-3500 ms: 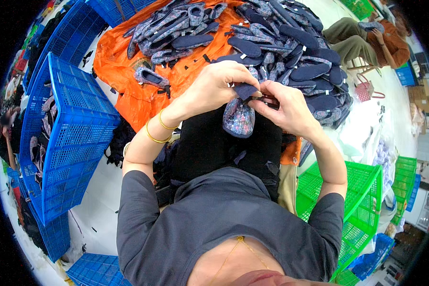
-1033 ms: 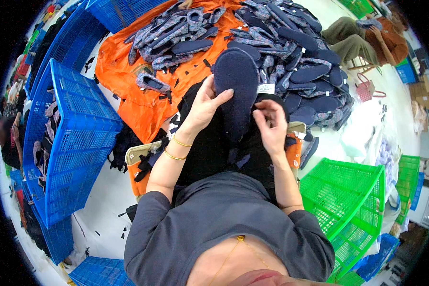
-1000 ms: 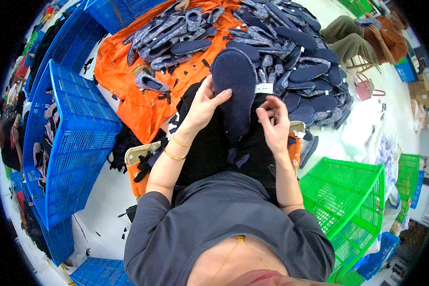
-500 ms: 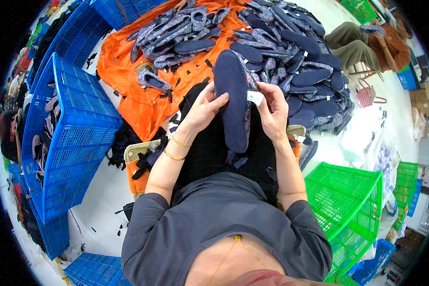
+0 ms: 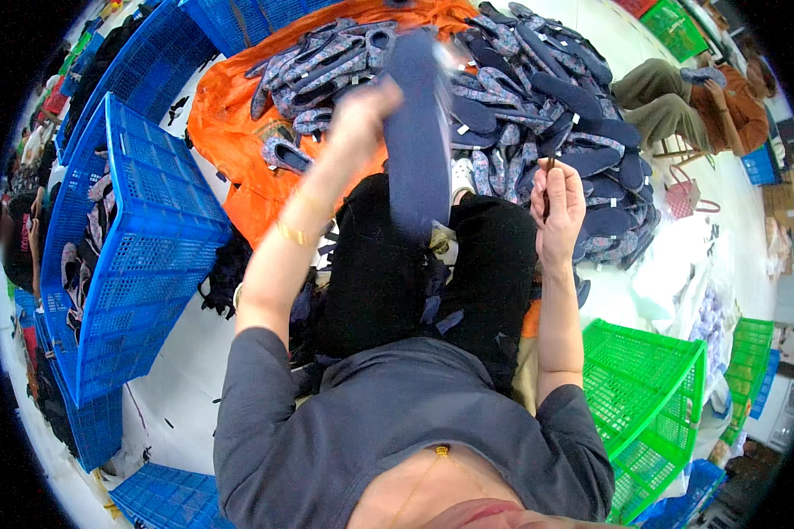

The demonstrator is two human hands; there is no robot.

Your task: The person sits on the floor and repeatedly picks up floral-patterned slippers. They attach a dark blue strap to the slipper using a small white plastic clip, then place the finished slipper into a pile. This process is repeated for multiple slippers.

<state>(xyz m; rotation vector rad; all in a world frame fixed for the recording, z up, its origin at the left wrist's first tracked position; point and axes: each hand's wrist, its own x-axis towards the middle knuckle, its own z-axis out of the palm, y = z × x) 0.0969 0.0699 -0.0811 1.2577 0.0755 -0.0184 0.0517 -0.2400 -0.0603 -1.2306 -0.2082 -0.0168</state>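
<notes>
A navy-soled slipper (image 5: 417, 141) hangs upright over my lap, smeared by motion. My left hand (image 5: 368, 115) is blurred at the slipper's left edge; it appears closed on it, its fingers hard to make out. Out to the right, my right hand (image 5: 558, 207) is raised with fingers pinched round a thin dark tool (image 5: 550, 165), whose kind I cannot make out. A large heap of floral slippers with navy soles (image 5: 582, 160) lies beyond my knees. More slippers (image 5: 313, 62) rest on an orange sheet (image 5: 229, 132), with a single slipper (image 5: 284, 155) nearer me.
Blue plastic crates (image 5: 154, 256) stand on my left, one with dark fabric pieces in it. A green crate (image 5: 640, 379) is close by my right elbow. Another person (image 5: 715, 106) sits at far right holding a slipper. A checkered bag (image 5: 681, 196) is on the floor.
My right hand has let go of the slipper and moved right; the dark tool now shows in it. My left hand and the slipper have swung forward, away from me.
</notes>
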